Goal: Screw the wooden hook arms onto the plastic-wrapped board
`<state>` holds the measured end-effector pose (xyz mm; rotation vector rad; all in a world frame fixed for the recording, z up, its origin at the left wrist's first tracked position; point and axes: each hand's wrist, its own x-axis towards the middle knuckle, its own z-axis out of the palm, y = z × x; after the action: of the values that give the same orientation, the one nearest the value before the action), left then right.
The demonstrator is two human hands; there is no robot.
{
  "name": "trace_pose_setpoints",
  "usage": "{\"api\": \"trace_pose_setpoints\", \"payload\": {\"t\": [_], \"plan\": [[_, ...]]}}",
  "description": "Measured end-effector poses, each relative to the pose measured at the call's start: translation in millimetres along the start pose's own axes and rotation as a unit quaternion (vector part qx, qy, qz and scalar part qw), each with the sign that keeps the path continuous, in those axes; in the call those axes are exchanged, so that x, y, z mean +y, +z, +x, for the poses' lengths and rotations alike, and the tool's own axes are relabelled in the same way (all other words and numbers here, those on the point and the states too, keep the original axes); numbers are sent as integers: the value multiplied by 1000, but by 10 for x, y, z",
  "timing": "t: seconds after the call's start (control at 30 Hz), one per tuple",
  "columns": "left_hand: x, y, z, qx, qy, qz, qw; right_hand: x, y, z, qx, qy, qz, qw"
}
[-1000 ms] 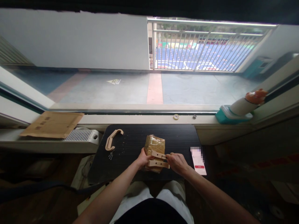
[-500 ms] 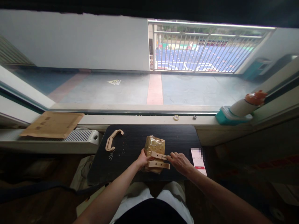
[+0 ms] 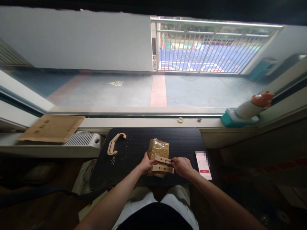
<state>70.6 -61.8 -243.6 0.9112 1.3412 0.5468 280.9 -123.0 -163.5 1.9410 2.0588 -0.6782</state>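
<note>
A light wooden piece with two parallel arms (image 3: 162,163) lies on a brown taped packet (image 3: 158,148) near the front of a small black table (image 3: 187,140). My left hand (image 3: 145,163) is closed on the left end of the wooden piece. My right hand (image 3: 181,166) is pinched at the right end of its upper arm; what the fingertips hold is too small to make out. A curved wooden handle (image 3: 114,142) lies at the table's left, with a few small screws (image 3: 113,159) just below it.
A white card with a red mark (image 3: 203,165) lies at the table's right edge. Behind the table runs a window sill with a tape roll (image 3: 180,120), a teal-based object (image 3: 242,114) at right, and cardboard (image 3: 51,127) over a heater (image 3: 82,139) at left.
My right hand drew back slightly toward the end of the upper arm; the view shifted a little. Both hands stay on the wooden piece.
</note>
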Motion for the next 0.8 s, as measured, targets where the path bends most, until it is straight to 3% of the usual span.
{"api": "trace_pose_setpoints", "payload": {"t": [0.17, 0.33, 0.43, 0.63, 0.8], "plan": [[18, 2, -18, 6, -7, -9, 1000, -47, -88, -6, -16, 13, 3, 1000], [34, 7, -54, 5, -1, -13, 1000, -104, -174, -67, 3, -121, -102, 987], [52, 16, -75, 7, -3, -12, 1000, -99, -171, -66, -6, -152, -116, 982], [121, 36, -117, 12, -1, -6, 1000, -83, -120, -51, 0, -116, -79, 990], [60, 18, -47, 15, -12, -5, 1000, -73, -57, -9, -1, -29, -11, 1000]]}}
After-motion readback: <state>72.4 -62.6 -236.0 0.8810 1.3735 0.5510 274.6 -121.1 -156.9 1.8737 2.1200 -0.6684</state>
